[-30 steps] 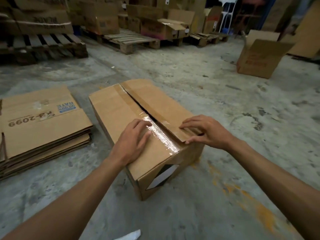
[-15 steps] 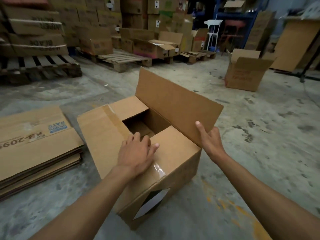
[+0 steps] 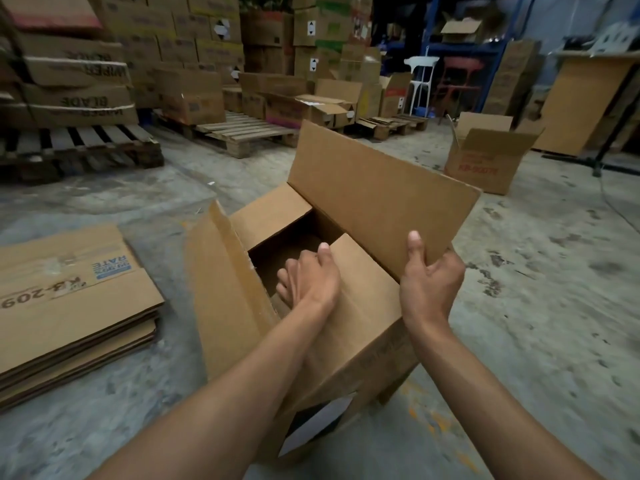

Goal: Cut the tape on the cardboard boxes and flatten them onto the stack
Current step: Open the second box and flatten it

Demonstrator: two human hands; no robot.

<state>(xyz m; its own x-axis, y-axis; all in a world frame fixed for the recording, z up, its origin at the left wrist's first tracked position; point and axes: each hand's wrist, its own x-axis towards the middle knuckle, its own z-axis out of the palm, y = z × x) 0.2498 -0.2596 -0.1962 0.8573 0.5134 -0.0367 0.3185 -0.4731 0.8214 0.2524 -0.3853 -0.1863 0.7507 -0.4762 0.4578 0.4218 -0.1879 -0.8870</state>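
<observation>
A brown cardboard box (image 3: 360, 344) stands on the concrete floor in front of me with its top open. My right hand (image 3: 429, 285) grips the near corner of the long right flap (image 3: 377, 192), which stands upright. The left flap (image 3: 221, 289) is raised too. My left hand (image 3: 308, 278) reaches down past the near inner flap into the dark opening, fingers curled over that flap's edge. A white label shows on the box's near end. A stack of flattened boxes (image 3: 65, 306) lies on the floor to the left.
Another open box (image 3: 485, 157) stands at the far right. Wooden pallets (image 3: 242, 133) loaded with stacked cartons line the back and left. A white chair (image 3: 420, 84) and blue shelving stand behind. A black stand's leg (image 3: 602, 157) rests at the far right.
The taped seam parted and both long flaps swung up. My right hand lifted the right flap upright; my left hand moved from the top of the box down into the opening.
</observation>
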